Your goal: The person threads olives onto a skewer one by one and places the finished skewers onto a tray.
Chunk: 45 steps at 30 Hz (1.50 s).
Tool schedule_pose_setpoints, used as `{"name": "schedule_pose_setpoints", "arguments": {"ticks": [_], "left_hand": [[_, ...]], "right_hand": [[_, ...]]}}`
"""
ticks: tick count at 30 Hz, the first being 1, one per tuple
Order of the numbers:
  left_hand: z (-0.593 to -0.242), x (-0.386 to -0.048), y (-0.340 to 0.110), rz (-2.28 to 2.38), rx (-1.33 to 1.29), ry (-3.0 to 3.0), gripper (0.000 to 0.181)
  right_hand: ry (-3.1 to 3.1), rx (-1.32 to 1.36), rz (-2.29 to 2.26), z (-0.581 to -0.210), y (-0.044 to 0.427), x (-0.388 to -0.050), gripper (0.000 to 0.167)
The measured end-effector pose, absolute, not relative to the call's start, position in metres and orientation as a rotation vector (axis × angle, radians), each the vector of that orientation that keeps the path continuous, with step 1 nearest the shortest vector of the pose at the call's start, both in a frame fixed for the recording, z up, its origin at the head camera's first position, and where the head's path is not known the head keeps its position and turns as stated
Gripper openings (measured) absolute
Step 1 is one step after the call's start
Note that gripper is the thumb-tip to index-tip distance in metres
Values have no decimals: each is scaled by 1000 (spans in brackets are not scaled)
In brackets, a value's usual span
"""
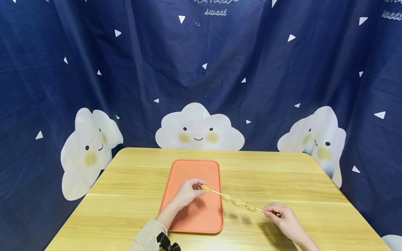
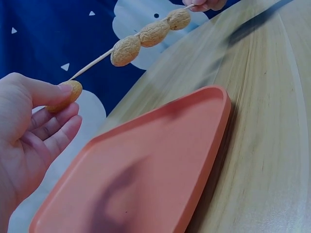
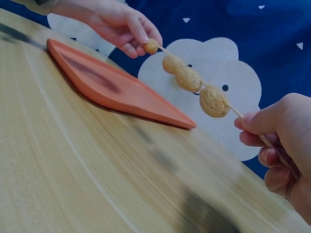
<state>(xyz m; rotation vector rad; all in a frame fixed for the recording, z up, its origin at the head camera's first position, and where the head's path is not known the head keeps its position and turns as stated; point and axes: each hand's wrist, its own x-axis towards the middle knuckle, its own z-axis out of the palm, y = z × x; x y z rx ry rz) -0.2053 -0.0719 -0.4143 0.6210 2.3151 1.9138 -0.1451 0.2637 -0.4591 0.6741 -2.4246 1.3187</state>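
Note:
A thin wooden skewer (image 1: 217,192) slants above the table, carrying three golden-brown, wrinkled oval balls (image 3: 214,101) set close together towards its right end. My right hand (image 1: 285,219) grips the bare right end between thumb and fingers. At the other end, my left hand (image 1: 187,192) pinches a similar, smoother-looking ball (image 2: 71,93) between thumb and fingers. The skewer's tip meets this ball; how deep it goes in cannot be seen. A bare length of stick separates it from the other three. Below my left hand lies an orange tray (image 1: 201,223).
The tray rests flat on a light wooden table (image 1: 267,174), left of its middle. Behind and at both sides hangs a dark blue curtain (image 1: 176,69) with white clouds and triangles. A black device (image 1: 168,242) is strapped at my left wrist.

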Motion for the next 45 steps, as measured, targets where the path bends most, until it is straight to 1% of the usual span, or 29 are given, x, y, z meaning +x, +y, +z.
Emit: {"name": "schedule_pose_setpoints", "arguments": {"ticks": [24,33,45], "left_hand": [[-418,-205,-74,1915,602,2321,21],[-410,-200,-70,1865,669,2438,19],[-407,-199,-69,1885,676,2418,18]], "right_hand": [[-2448,685,1335,-459,263,-148,8],[-2464,684,1317,-460,262,-147,8],[-2438,662,1356,-458,258,-146,7]]}}
